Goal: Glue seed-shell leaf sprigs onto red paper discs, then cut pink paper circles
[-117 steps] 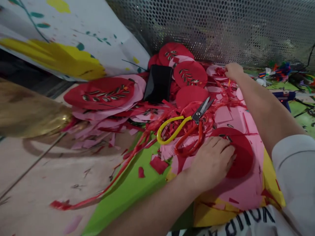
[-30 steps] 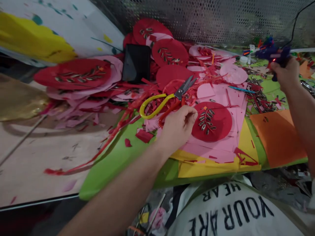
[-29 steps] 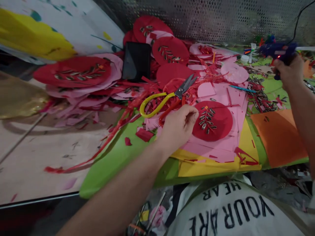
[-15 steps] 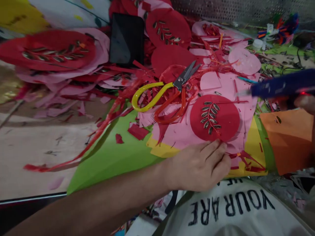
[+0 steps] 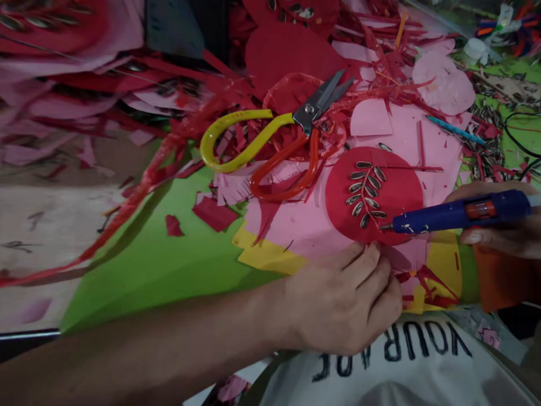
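A red paper circle lies on pink paper. Striped sunflower seeds form a leafy sprig along a thin red stem on it. At the circle's lower edge, my left hand is closed, its fingertips pinching and pressing there; exactly what lies between them is hidden. My right hand comes in from the right, wrapped round a dark blue glue gun. The gun's nozzle points left, at the bottom end of the stem. Scissors with yellow and orange handles rest partly spread to the circle's left.
Red and pink paper scraps heap up behind and to the left. A dark phone lies at the back. Loose seeds and a teal stick are at the right. Green sheet and orange paper lie nearer me.
My right hand has brought the glue gun left and down, from beyond the circle to the stem's end. My left hand stays at the circle's edge. The view has moved closer.
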The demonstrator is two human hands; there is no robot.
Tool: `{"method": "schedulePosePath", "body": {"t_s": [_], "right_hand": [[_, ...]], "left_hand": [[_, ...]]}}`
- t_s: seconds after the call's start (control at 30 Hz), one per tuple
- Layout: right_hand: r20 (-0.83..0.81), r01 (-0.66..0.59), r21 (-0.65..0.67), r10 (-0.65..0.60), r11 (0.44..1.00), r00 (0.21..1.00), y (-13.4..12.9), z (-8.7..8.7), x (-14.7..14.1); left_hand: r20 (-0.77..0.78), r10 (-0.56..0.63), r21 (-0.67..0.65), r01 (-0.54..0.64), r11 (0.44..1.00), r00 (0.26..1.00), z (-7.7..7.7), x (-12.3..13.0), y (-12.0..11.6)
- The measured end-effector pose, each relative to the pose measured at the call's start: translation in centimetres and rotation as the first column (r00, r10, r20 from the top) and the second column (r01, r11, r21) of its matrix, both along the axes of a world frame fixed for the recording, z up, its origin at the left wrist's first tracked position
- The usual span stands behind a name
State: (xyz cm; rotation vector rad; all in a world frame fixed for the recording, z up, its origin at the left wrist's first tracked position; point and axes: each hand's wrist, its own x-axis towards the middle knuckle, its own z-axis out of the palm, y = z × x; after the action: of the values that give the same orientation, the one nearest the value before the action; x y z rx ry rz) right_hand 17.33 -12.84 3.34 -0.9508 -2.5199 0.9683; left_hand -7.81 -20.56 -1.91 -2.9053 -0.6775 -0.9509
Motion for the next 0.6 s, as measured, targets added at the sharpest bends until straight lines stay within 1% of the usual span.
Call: {"method": "schedulePosePath", "body": {"t_s": [0.17, 0.27, 0.47, 0.6], "right_hand": [[-0.004, 0.020, 0.036, -0.020, 0.999, 1.000, -0.01, -0.86, 0.42], [-0.004, 0.006, 0.029, -0.006, 1.000, 1.000, -0.02, -0.90, 0.35], [0.021, 0.020, 0.034, -0.021, 0.999, 1.000, -0.07, -0.88, 0.08], [0.046, 0.014, 0.041, -0.016, 0.999, 0.999, -0.21, -1.12, 0.31]], "left_hand": [[0.001, 0.015, -0.002, -0.015, 1.000, 1.000, -0.24, -0.05, -0.08], [-0.006, 0.007, -0.014, -0.007, 1.000, 1.000, -0.32, -0.07, -0.09], [-0.053, 0.005, -0.046, -0.007, 0.999, 0.999, -0.21, -0.17, -0.17], [-0.052, 0.001, -0.040, -0.003, 0.999, 0.999, -0.25, -0.13, -0.09]]}}
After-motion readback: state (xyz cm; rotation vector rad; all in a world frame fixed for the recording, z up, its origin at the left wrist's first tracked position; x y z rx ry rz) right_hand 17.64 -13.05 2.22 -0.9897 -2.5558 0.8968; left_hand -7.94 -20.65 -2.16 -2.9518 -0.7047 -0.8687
